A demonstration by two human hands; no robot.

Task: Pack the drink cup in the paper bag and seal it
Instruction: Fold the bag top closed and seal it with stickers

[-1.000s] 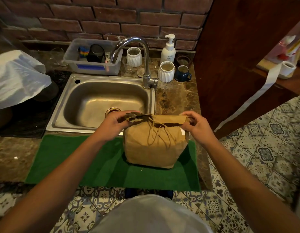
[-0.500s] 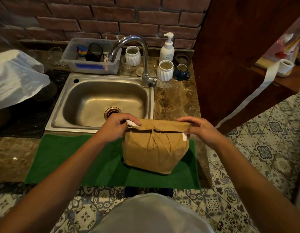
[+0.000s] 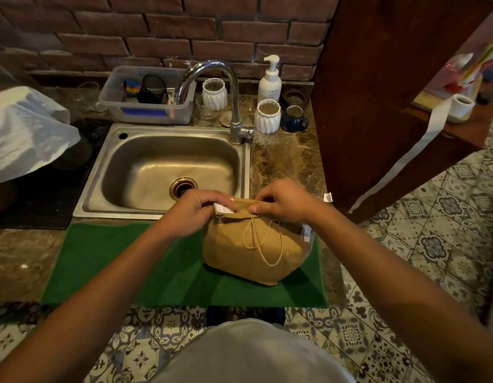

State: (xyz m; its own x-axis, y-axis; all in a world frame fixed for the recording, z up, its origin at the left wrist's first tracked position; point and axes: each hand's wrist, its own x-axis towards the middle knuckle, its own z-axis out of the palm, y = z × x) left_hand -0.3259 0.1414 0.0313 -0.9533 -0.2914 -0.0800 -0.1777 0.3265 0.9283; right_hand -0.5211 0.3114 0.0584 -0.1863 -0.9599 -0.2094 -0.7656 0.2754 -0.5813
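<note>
Pinching the paper bag [image 3: 248, 250]'s folded top edge, both hands' fingers [image 3: 256, 208] clamp it.

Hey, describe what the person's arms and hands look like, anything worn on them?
Both forearms are bare up to the frame edge: no sleeves, gloves, watch or bracelets show. The left hand and right hand carry no visible rings, and the nails look short and unpainted. A light-coloured top shows at the bottom.

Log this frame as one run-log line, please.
stage: sealing | paper bag: on green mat, top folded | left hand: pressing white strip | right hand: pinching fold | cup: hidden
</note>
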